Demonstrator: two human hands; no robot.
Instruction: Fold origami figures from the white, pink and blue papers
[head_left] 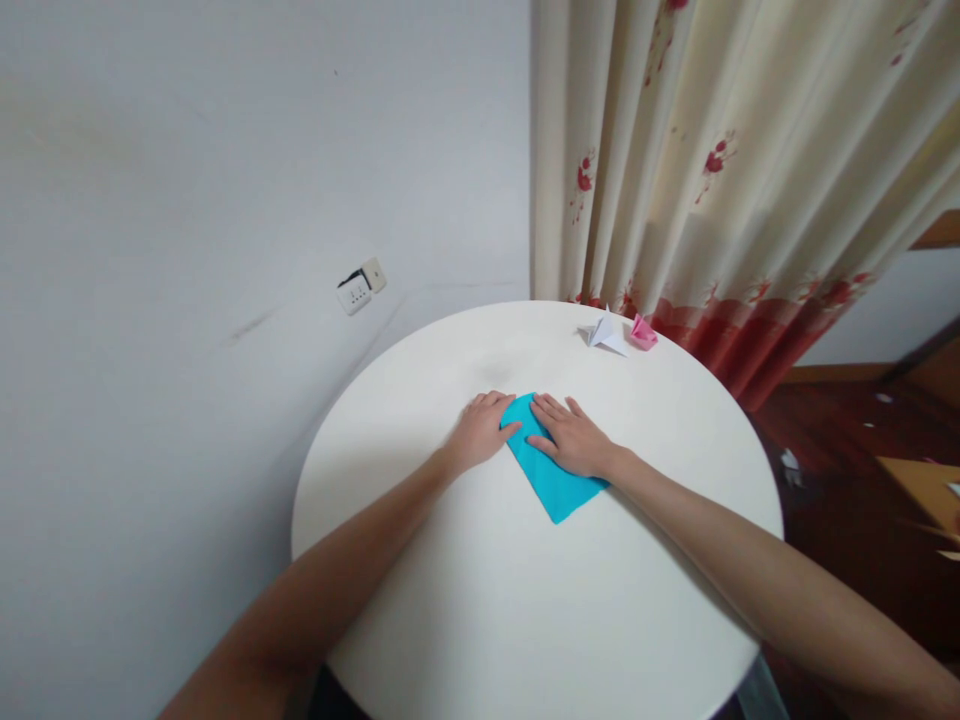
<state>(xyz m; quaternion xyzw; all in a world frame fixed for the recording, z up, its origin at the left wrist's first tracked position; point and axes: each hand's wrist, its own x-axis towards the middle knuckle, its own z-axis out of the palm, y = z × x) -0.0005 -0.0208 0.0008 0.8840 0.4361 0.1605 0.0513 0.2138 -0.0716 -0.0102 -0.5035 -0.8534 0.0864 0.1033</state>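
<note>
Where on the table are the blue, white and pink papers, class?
Blue paper (553, 483), head view: on its uncovered lower part.
White paper (602, 333), head view: among its middle folds.
Pink paper (643, 334), head view: on its middle.

A plain white wall (187, 150) with a white plastic socket plate (355, 294) fills the left. Cream fabric curtains (667, 230) with red flowers and red hems hang right, behind a round white table (667, 420). Dark reddish-brown flooring (825, 425) shows at far right.

Count one left hand (482, 430), one right hand (576, 443); at the grip, one blue sheet (556, 492). Beyond it, rightward: one white origami (604, 334), one pink origami (643, 333). Beyond, leftward: two wall plates (353, 295). Beneath: one table (465, 620).
</note>
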